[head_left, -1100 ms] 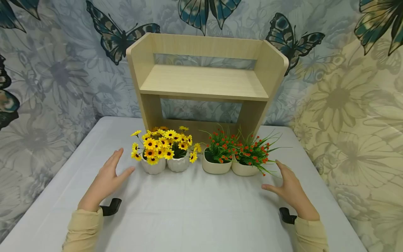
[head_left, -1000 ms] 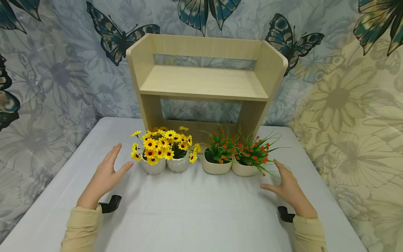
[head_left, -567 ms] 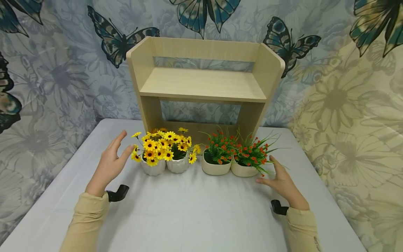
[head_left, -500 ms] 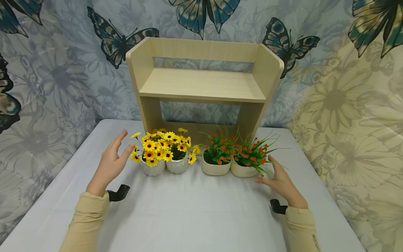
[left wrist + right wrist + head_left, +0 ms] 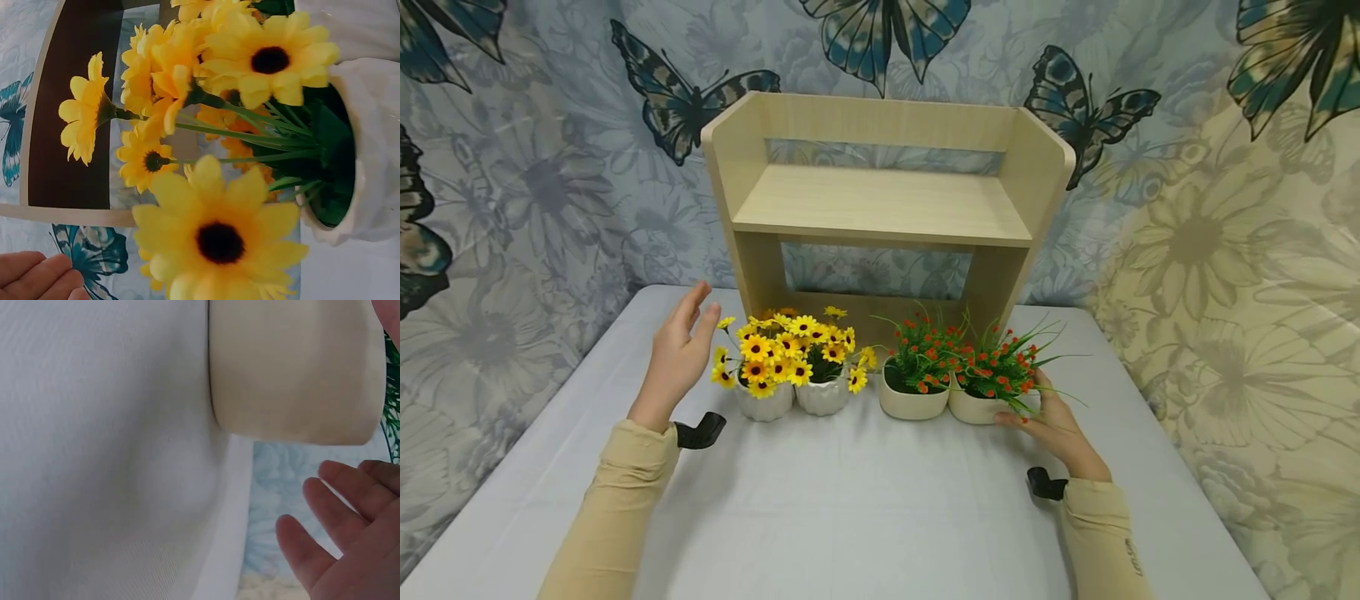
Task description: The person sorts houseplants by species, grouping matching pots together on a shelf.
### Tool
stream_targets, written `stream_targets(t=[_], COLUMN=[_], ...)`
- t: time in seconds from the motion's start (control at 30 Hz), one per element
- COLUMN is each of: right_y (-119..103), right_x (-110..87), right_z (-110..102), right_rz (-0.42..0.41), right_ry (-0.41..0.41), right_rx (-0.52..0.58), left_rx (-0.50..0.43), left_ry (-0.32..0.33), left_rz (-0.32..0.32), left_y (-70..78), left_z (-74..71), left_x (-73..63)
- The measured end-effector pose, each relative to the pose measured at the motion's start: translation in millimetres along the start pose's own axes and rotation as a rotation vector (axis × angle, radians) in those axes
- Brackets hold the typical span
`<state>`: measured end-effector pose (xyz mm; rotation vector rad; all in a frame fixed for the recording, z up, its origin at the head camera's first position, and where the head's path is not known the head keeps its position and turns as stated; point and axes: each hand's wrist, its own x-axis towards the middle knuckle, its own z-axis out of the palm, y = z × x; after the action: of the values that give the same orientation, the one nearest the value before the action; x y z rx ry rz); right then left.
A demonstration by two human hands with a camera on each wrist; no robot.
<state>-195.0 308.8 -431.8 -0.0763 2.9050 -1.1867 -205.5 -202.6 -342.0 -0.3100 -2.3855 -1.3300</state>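
Observation:
My left hand (image 5: pixel 673 362) is raised, fingers straight, just left of two white pots of yellow flowers (image 5: pixel 778 350). In the left wrist view its fingertips (image 5: pixel 37 275) stay apart from the nearest white pot (image 5: pixel 375 150). My right hand (image 5: pixel 1060 429) spreads around the right side of the outer cream pot (image 5: pixel 976 408), which holds a grassy plant with red flowers (image 5: pixel 996 362). Its thumb reaches in front of that pot. The right wrist view shows the fingers (image 5: pixel 334 512) stretched beside the cream pot (image 5: pixel 297 375), with a gap between. A second cream pot (image 5: pixel 913 403) stands to the left.
Behind the pots a two-tier wooden shelf (image 5: pixel 880 204) stands at the back of the table, which has a white cloth (image 5: pixel 865 517). Butterfly-patterned walls (image 5: pixel 550 192) close in the back and sides. Each wrist carries a black camera mount (image 5: pixel 702 431).
Both hands have moved forward and inward. My left hand has come up beside the yellow flowers, and my right hand has closed in on the outer cream pot. The pots stay put.

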Motion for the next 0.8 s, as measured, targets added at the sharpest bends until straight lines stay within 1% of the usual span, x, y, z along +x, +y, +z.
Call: stream_targets(t=[0.13,0.3,0.43,0.5,0.67,0.8], right_y=[-0.5,2.1,5.7,6.6,6.2,6.4], right_x=[3.2,5.3,9.1,11.0,14.0,14.8], right_z=[2.7,4.7,6.9,8.0,10.3,12.8], right_rz=[0.003,-0.003,-0.016,-0.015,0.044,0.079], right_ry=[0.021,0.029,0.053,0.063,0.046,0.034], right_rx=[0.016,0.038,0.050,0.063,0.126,0.156], left_rx=[-0.031,-0.086,-0.141,-0.182,-0.250,-0.279], left_ry=[0.011,0.005,0.005,0.005,0.004,0.005], left_rz=[-0.023,-0.052,-0.061,-0.077,-0.140,-0.167], left_y=[2.2,7.7,11.1,12.4,13.8,13.3], left_z=[1.2,2.4,4.8,6.4,11.3,14.4], left_x=[9.0,21.2,31.8,37.5,50.9,59.9])
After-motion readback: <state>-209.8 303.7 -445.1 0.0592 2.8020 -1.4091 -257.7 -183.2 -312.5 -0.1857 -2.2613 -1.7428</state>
